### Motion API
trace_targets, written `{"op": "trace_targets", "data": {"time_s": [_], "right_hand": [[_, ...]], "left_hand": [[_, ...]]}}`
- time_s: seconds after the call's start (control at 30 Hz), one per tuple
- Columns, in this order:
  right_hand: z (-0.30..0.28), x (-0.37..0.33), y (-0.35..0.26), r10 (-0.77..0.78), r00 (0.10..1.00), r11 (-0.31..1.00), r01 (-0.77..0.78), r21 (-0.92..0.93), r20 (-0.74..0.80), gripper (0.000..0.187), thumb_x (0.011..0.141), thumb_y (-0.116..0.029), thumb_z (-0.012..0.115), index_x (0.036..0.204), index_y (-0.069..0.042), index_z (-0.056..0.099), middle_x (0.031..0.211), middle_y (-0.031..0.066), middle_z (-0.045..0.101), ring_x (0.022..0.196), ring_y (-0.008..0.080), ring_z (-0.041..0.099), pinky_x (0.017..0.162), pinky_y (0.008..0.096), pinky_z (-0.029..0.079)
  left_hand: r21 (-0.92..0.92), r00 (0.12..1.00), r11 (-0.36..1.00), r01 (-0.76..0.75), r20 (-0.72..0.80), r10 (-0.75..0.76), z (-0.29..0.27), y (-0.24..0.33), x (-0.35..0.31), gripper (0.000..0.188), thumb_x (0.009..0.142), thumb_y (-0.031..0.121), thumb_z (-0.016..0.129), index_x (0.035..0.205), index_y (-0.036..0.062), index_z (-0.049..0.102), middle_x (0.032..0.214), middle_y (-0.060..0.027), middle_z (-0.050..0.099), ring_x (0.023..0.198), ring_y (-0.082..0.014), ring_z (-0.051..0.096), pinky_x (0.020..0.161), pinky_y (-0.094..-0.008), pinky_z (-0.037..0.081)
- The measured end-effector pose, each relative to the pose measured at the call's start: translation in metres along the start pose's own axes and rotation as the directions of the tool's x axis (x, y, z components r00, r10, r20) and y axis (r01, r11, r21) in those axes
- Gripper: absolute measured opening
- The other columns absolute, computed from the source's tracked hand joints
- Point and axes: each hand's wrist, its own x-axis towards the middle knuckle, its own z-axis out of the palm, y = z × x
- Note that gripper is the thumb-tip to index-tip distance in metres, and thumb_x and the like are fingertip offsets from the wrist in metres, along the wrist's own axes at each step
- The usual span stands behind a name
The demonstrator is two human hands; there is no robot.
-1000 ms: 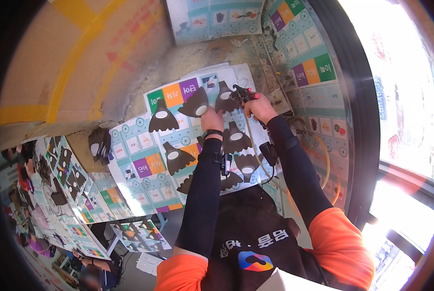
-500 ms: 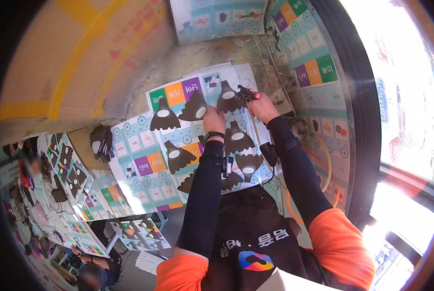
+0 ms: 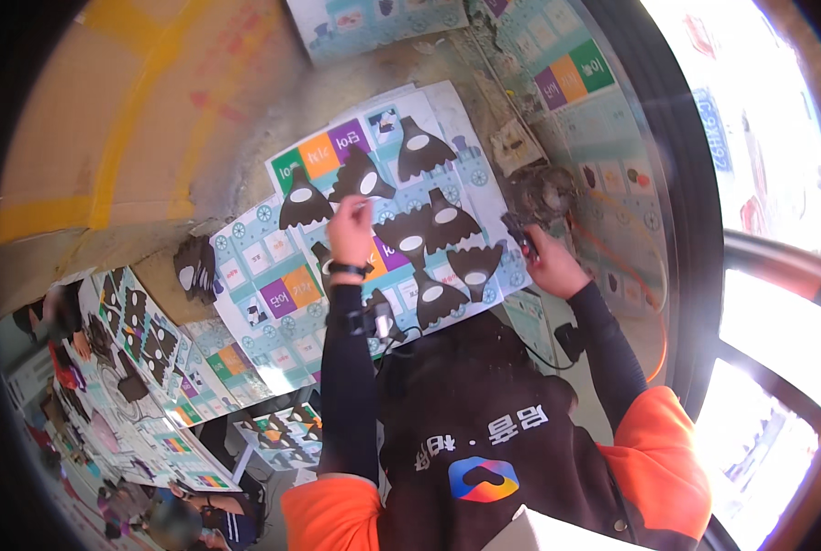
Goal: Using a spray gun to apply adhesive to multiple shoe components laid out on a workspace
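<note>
Several dark fan-shaped pieces with scalloped edges and white ovals lie spread on a printed board (image 3: 470,170). My left hand (image 3: 349,234) is over the board, fingertips pinched just below the upper-middle dark piece (image 3: 359,165). What its fingers hold, if anything, is too small to make out. Off the board's right edge, my right hand (image 3: 557,266) grips a small black gun-shaped tool (image 3: 520,234). Another dark piece (image 3: 426,151) lies at the upper right of the board, untouched by either hand.
A large cardboard box (image 3: 153,119) with yellow tape stands at the upper left. A stack of dark pieces (image 3: 193,268) sits left of the board. An orange hose (image 3: 660,340) hangs at the right, near a window. Other people work at tables on the lower left.
My right hand has moved right and down with the tool, away from the upper-right piece. My left hand has shifted left. The dark pieces below are less covered by my arms.
</note>
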Motion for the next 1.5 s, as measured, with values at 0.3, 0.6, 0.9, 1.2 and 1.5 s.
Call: {"op": "trace_targets", "data": {"time_s": [0.3, 0.6, 0.9, 1.2, 1.5], "right_hand": [[0.097, -0.053, 0.092, 0.236, 0.93, 0.866, -0.333, -0.374, -0.283, 0.059, 0.072, -0.002, 0.056, 0.127, 0.001, 0.038, 0.129, 0.0208, 0.039, 0.12, 0.041, 0.04, 0.094, 0.0459, 0.042], [0.152, -0.066, 0.047, 0.318, 0.887, 0.928, -0.364, -0.084, -0.334, 0.048, 0.069, -0.001, 0.058, 0.116, 0.002, 0.047, 0.112, 0.0189, 0.052, 0.104, 0.0363, 0.051, 0.088, 0.042, 0.044], [0.162, -0.056, 0.07, 0.451, 0.892, 0.873, -0.45, 0.185, 0.042, 0.043, 0.073, -0.014, 0.07, 0.109, 0.0, 0.053, 0.096, 0.015, 0.06, 0.08, 0.0295, 0.063, 0.072, 0.0378, 0.052], [0.156, -0.055, 0.067, 0.216, 0.872, 0.336, -0.488, 0.805, 0.438, 0.054, 0.091, -0.009, 0.057, 0.139, -0.007, 0.032, 0.115, 0.0122, 0.054, 0.087, 0.0231, 0.063, 0.069, 0.0348, 0.06], [0.171, -0.043, 0.112, 0.117, 0.952, 0.487, -0.303, 0.819, 0.283, 0.055, 0.089, -0.007, 0.058, 0.138, -0.008, 0.033, 0.095, 0.0065, 0.058, 0.068, 0.0196, 0.063, 0.041, 0.0253, 0.038]], "left_hand": [[0.525, 0.986, 0.851, 0.001, -0.143, 0.087, -0.103, -0.113, -0.026, 0.054, 0.074, 0.015, 0.072, 0.121, 0.0025, 0.048, 0.12, -0.0194, 0.051, 0.115, -0.0361, 0.045, 0.098, -0.0433, 0.037], [0.611, 0.999, 0.791, -0.041, 0.024, 0.034, -0.081, -0.067, 0.018, 0.064, 0.07, 0.012, 0.073, 0.125, -0.0018, 0.044, 0.12, -0.0217, 0.048, 0.116, -0.0384, 0.043, 0.099, -0.0446, 0.035], [0.346, 0.984, 0.923, 0.168, -0.116, -0.135, -0.123, -0.129, -0.163, 0.049, 0.079, 0.01, 0.067, 0.121, -0.0016, 0.047, 0.106, -0.0183, 0.059, 0.096, -0.0316, 0.059, 0.083, -0.0392, 0.048], [0.067, 0.713, 0.724, 0.687, -0.255, -0.653, -0.188, -0.151, -0.407, 0.042, 0.083, 0.021, 0.064, 0.118, 0.0013, 0.051, 0.085, -0.0108, 0.067, 0.072, -0.0168, 0.065, 0.068, -0.0305, 0.052], [-0.029, 0.629, 0.645, 0.763, -0.193, -0.753, -0.132, -0.119, -0.53, 0.048, 0.082, 0.028, 0.066, 0.118, 0.0007, 0.051, 0.087, -0.0146, 0.068, 0.075, -0.0219, 0.067, 0.068, -0.0333, 0.052]]}}
